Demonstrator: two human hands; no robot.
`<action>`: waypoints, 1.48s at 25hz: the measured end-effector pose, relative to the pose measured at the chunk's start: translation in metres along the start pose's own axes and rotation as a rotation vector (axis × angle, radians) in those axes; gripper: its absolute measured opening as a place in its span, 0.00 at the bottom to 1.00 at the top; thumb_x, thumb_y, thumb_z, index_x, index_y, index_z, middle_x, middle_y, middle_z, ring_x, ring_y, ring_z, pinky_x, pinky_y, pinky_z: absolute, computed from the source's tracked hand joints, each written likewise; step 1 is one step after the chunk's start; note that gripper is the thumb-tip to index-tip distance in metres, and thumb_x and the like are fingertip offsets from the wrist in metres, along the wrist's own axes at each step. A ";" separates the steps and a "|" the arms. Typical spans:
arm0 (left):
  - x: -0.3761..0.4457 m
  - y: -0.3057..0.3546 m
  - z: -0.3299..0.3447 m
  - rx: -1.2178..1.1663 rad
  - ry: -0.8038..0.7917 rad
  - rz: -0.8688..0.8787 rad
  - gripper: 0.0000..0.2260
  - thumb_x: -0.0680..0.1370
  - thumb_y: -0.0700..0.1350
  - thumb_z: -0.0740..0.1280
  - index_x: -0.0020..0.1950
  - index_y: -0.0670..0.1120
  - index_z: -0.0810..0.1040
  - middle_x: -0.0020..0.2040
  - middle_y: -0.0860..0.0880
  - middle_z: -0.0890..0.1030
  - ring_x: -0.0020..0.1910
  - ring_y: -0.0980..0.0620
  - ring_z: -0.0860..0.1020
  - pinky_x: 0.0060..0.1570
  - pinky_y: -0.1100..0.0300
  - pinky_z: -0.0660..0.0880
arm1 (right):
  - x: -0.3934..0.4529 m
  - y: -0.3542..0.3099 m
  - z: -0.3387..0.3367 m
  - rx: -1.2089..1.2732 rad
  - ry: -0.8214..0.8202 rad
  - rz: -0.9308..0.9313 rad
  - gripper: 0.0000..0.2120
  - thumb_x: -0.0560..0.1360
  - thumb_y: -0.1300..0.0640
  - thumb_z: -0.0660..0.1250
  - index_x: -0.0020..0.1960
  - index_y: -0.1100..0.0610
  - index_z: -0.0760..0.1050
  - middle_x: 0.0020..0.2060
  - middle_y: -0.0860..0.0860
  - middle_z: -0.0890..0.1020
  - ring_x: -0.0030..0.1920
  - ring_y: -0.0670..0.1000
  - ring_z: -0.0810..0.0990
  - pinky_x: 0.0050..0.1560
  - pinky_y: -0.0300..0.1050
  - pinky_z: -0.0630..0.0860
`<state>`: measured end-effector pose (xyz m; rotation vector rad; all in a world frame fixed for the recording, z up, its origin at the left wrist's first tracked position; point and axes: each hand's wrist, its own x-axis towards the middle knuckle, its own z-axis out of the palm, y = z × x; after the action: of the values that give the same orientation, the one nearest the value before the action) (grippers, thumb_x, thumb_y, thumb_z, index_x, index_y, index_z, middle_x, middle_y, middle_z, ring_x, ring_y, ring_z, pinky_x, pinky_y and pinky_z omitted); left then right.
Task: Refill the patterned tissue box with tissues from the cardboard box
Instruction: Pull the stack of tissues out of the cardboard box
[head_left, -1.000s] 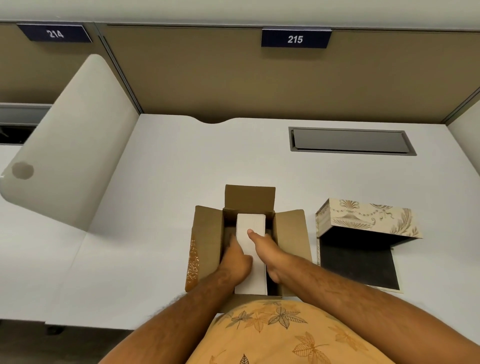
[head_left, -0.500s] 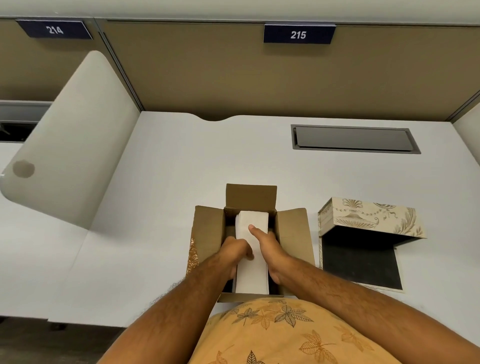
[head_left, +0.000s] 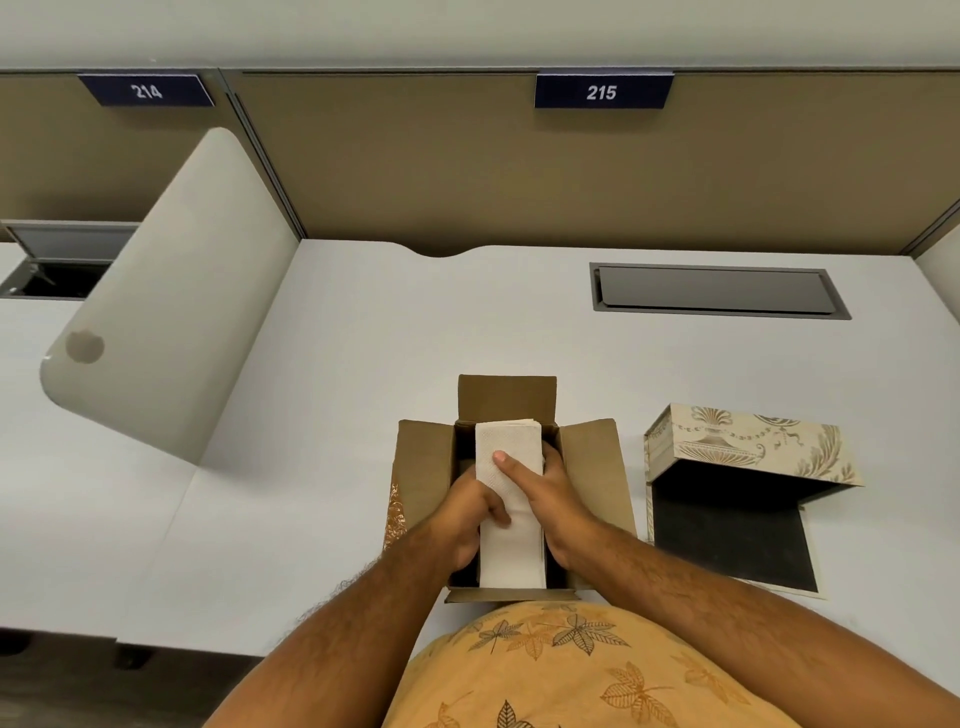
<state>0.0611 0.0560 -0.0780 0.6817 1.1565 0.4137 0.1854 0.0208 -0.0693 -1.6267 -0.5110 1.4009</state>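
Fingers of both hands around tissue stack

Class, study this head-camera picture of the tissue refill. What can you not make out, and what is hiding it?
- Depth of the tissue stack: cardboard box walls and both hands cover its sides.
- Left hand fingers: tucked down beside the stack.
- Right hand fingers: behind the stack; only the thumb shows.
- Patterned tissue box interior: too dark.

Tissue stack apparently inside cardboard box, patterned tissue box to its right
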 end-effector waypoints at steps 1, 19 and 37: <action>-0.001 0.000 -0.002 -0.017 -0.004 0.033 0.36 0.61 0.29 0.64 0.64 0.53 0.83 0.56 0.40 0.88 0.58 0.37 0.85 0.52 0.40 0.85 | -0.002 -0.001 -0.001 -0.006 -0.018 -0.031 0.36 0.75 0.45 0.78 0.79 0.48 0.67 0.63 0.51 0.83 0.62 0.53 0.84 0.64 0.57 0.83; -0.058 0.074 0.034 0.299 -0.047 0.394 0.32 0.71 0.54 0.74 0.74 0.58 0.69 0.63 0.48 0.82 0.58 0.44 0.85 0.57 0.42 0.85 | -0.028 -0.070 -0.001 -0.052 0.125 -0.357 0.39 0.76 0.42 0.75 0.80 0.41 0.60 0.66 0.47 0.76 0.62 0.51 0.80 0.42 0.35 0.80; -0.085 0.086 0.006 0.414 -0.498 0.127 0.34 0.67 0.60 0.80 0.69 0.49 0.78 0.57 0.48 0.88 0.59 0.48 0.86 0.52 0.58 0.82 | -0.066 -0.125 -0.061 0.539 0.241 -0.292 0.26 0.70 0.58 0.83 0.65 0.57 0.80 0.57 0.58 0.89 0.54 0.59 0.89 0.51 0.56 0.87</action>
<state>0.0396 0.0643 0.0410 1.1495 0.7258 0.0927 0.2539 0.0107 0.0677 -1.2021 -0.1926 0.9973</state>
